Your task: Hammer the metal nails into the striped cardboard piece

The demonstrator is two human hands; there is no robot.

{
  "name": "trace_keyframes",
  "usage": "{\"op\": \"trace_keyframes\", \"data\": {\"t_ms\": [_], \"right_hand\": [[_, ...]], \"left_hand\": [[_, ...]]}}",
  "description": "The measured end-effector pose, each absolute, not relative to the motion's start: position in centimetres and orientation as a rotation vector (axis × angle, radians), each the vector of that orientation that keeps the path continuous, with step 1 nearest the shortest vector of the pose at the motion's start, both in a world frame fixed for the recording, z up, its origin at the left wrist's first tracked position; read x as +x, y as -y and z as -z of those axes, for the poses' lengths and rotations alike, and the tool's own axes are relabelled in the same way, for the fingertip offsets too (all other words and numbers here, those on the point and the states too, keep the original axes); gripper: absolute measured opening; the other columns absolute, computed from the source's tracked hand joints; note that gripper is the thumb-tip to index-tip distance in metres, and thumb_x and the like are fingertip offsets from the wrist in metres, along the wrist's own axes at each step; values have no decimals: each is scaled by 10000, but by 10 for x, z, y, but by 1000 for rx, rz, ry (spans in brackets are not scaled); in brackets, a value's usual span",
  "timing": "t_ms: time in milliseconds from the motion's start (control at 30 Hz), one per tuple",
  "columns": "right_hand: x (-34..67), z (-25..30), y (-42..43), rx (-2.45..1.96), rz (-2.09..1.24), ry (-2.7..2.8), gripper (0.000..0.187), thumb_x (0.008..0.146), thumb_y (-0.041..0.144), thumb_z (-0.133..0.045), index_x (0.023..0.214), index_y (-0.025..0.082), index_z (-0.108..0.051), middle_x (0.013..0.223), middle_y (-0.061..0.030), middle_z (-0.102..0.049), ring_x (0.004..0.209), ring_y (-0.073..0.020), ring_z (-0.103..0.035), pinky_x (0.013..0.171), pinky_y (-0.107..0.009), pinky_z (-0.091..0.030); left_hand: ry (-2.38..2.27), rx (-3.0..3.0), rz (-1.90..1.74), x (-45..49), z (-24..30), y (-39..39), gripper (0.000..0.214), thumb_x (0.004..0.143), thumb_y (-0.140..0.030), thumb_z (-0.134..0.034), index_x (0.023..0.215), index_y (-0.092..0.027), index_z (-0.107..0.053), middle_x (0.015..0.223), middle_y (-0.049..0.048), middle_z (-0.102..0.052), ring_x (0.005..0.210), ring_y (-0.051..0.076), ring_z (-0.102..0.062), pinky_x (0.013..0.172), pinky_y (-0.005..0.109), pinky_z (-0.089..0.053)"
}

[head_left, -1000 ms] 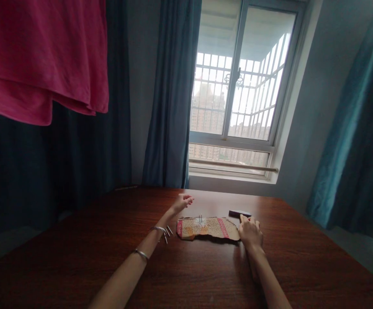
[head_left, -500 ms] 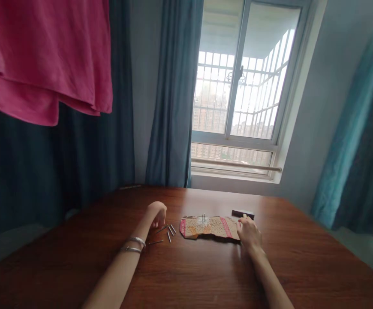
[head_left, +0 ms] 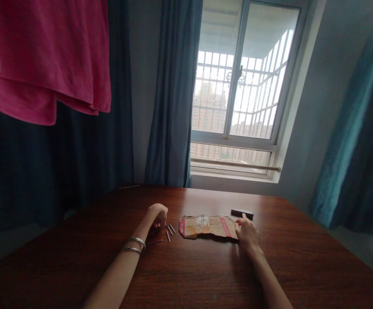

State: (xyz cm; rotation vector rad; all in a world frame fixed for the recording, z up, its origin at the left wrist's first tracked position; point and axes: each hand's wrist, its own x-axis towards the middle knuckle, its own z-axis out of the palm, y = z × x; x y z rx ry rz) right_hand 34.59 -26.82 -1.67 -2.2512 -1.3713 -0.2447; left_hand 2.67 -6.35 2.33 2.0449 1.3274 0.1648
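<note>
A flat piece of spotted cardboard with pink stripes [head_left: 207,225] lies on the brown wooden table [head_left: 186,274], with thin nails [head_left: 202,217] standing upright in it. My right hand [head_left: 247,234] rests on the cardboard's right end, fingers pressing it down. My left hand [head_left: 158,214], with two bracelets on its wrist, is curled with its fingertips down over several loose nails [head_left: 169,231] lying left of the cardboard. Whether it holds a nail is hidden.
A small dark bar [head_left: 242,213] lies just beyond the cardboard's right end. A pink cloth [head_left: 45,56] hangs at the upper left. Blue curtains [head_left: 170,94] flank a window [head_left: 238,90] behind the table's far edge.
My left hand has dropped from above the cardboard's left end down to the loose nails on the table. My right hand has stayed on the cardboard.
</note>
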Motion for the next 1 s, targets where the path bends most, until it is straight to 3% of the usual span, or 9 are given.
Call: {"op": "trace_keyframes", "data": {"t_ms": [133, 367, 600, 1000], "right_hand": [[347, 16, 268, -2181, 242, 1349, 275, 791, 254, -433, 867, 193, -691, 1115, -157, -611, 958, -268, -610, 731, -337, -456], [331, 14, 259, -1696, -5, 1421, 273, 771, 312, -483, 842, 188, -716, 819, -83, -699, 760, -204, -638, 738, -317, -484], [297, 14, 253, -1412, -415, 1297, 402, 756, 478, -507, 923, 170, -705, 881, -91, -700, 764, -231, -634, 481, -273, -522], [285, 19, 252, -1232, -569, 1247, 375, 723, 438, -586, 958, 159, -674, 882, -105, -698, 801, -252, -644, 452, -248, -504]], "left_hand": [[-1353, 2009, 274, 24, -29, 58, 176, 432, -158, -699, 422, -119, -528, 412, 58, -534, 383, 167, -486, 375, 267, -388], [-699, 2073, -147, 62, -55, 76, 150, 566, -230, -646, 662, -116, -632, 554, 5, -582, 513, 119, -543, 512, 221, -443], [-476, 1915, -424, 127, -24, 112, 227, 595, -293, -669, 705, -96, -651, 578, 6, -583, 518, 102, -531, 509, 213, -421], [-492, 1883, -603, 153, -1, 137, 293, 626, -353, -651, 741, -86, -687, 578, 21, -588, 541, 113, -525, 513, 206, -389]]}}
